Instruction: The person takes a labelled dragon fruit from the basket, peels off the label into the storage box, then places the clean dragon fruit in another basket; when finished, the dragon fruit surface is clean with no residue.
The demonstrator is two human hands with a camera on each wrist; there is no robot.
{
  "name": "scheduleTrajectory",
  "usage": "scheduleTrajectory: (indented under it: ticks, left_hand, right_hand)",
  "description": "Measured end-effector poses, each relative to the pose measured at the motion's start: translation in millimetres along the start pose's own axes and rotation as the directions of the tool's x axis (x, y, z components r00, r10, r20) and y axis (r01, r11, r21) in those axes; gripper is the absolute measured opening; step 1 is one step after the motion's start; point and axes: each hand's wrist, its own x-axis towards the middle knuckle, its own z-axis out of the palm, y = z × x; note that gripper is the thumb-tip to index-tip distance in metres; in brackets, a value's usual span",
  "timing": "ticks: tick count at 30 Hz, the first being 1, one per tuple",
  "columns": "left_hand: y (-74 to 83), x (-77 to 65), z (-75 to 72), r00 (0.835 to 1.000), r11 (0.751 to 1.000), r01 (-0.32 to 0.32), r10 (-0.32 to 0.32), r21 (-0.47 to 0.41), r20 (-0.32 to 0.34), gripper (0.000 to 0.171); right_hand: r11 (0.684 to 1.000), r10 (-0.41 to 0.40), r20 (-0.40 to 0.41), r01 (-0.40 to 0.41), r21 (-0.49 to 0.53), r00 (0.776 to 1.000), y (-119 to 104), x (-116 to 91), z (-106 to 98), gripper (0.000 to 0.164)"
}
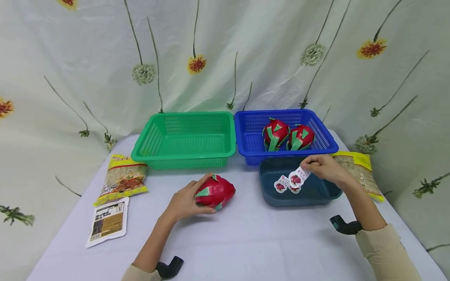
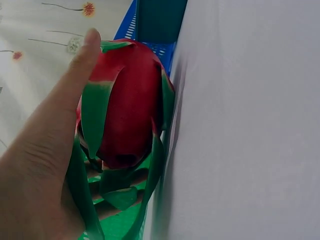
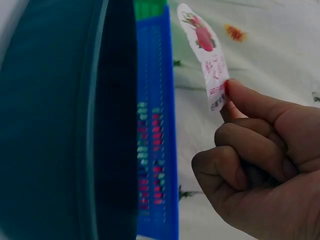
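In the head view my left hand grips a red dragon fruit with green leafy scales, low over the white table. The left wrist view shows the thumb along one side of the fruit and the other fingers partly hidden behind its green tips. Above a dark teal bin, my right hand pinches a white sticker between thumb and forefinger, the other fingers curled in. A dragon fruit picture and pink lettering are printed on it. Similar stickers lie inside the bin, partly overlapped by the held one.
Behind the bin, a blue basket holds two dragon fruits. A green basket stands to its left. Yellow-topped food bags lie at both sides, with a white-and-brown pouch at the left. A floral cloth hangs behind.
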Motion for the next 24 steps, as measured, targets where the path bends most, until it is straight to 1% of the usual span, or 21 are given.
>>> scheduleTrajectory:
  ticks: [2,4,6,8,11,14,17,20,24]
  left_hand:
    - [-0.4,-1.0,1.1,1.0,1.0,0.002,-0.002,0.001,-0.009,0.099]
    - [-0.9,-1.5,1.6,1.0,1.0,-0.002,0.002,-0.002,-0.014,0.098]
    - [-1.0,-1.5,2.0,1.0,1.0,-0.006,0.006,-0.007,-0.017,0.097]
    - [-1.0,-1.4,2.2,1.0,1.0,-0.01,0.009,-0.013,-0.019,0.096]
    - [-1.2,-1.2,3.0,1.0,1.0,-0.008,0.007,-0.021,-0.02,0.096]
    - [-1.6,-1.3,3.6,1.0,1.0,-0.001,0.001,-0.026,-0.022,0.096]
    - [-2.2,-0.8,4.9,1.0,1.0,0.003,-0.004,-0.024,-0.025,0.095]
    - [-2.4,-0.7,5.9,1.0,1.0,0.006,-0.006,-0.023,-0.027,0.095]
    - [-1.9,-0.8,6.2,1.0,1.0,0.008,-0.008,-0.025,-0.028,0.095]
  right_hand:
    - [0.998,0.038,0.075,-0.034,-0.057,0.996,15.7,9.2,-9.4,0.029]
    - [0.991,0.052,0.115,-0.037,-0.129,0.992,32.4,17.9,-12.6,0.028]
    - [0.986,0.042,0.143,-0.019,-0.163,0.989,47.6,25.6,-12.0,0.028]
    - [0.98,0.008,0.153,0.022,-0.196,0.988,60.7,32.3,-9.0,0.026]
    - [0.968,-0.041,0.147,0.075,-0.238,0.988,72.4,37.4,-3.4,0.025]
    - [0.942,-0.071,0.111,0.103,-0.319,0.991,78.0,39.9,2.0,0.027]
    - [0.915,-0.092,0.057,0.107,-0.389,0.994,80.7,41.1,6.8,0.027]
    - [0.894,-0.106,0.018,0.104,-0.436,0.994,81.9,41.2,11.1,0.027]
    - [0.873,-0.106,0.006,0.096,-0.478,0.994,83.4,40.8,15.5,0.029]
